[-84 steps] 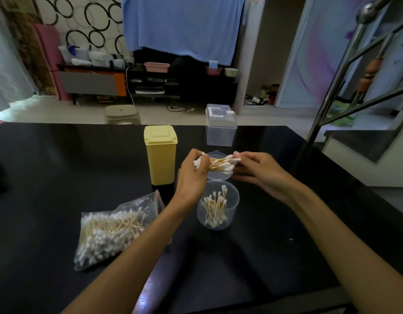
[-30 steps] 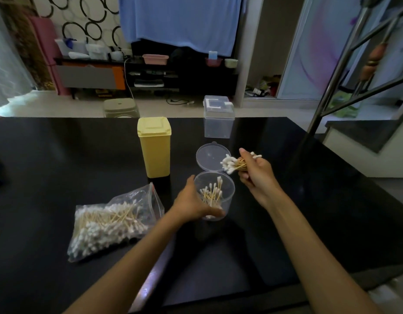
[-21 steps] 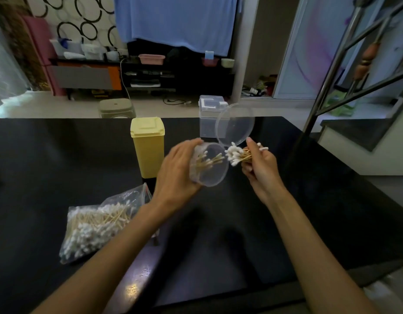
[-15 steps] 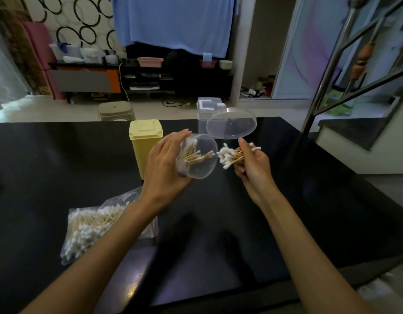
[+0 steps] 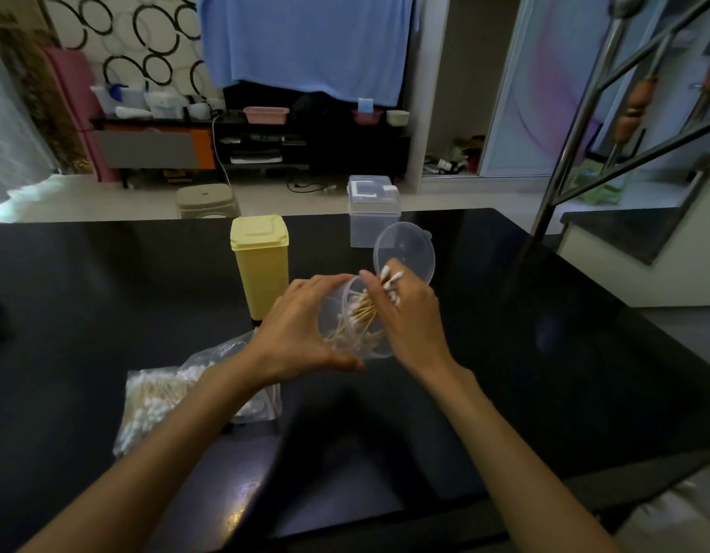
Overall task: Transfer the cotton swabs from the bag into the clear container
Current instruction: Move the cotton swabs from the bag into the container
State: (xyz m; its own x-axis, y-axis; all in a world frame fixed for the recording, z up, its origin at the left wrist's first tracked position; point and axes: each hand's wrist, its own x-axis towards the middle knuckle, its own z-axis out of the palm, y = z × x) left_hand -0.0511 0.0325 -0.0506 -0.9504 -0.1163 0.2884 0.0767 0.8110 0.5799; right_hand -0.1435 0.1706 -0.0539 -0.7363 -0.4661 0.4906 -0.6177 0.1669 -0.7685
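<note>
At frame centre, the left hand grips the tilted round clear plastic container above the black table, its hinged lid open. The right hand pinches a bunch of wooden-stemmed cotton swabs into its mouth. The clear zip bag of swabs lies lower left.

The clear container, a round see-through plastic tub, is up off the black table and tipped on its side, mouth facing three o'clock. Its hinged round lid is flipped open, standing up at one o'clock from the mouth. Inside lies a loose heap of wooden-stemmed cotton swabs, white tips scattered. A bundle of swabs pokes into the mouth, tips fanning toward twelve o'clock. Down at seven o'clock from the tub, the clear zip bag lies flat on the table, still packed with swabs.
</note>
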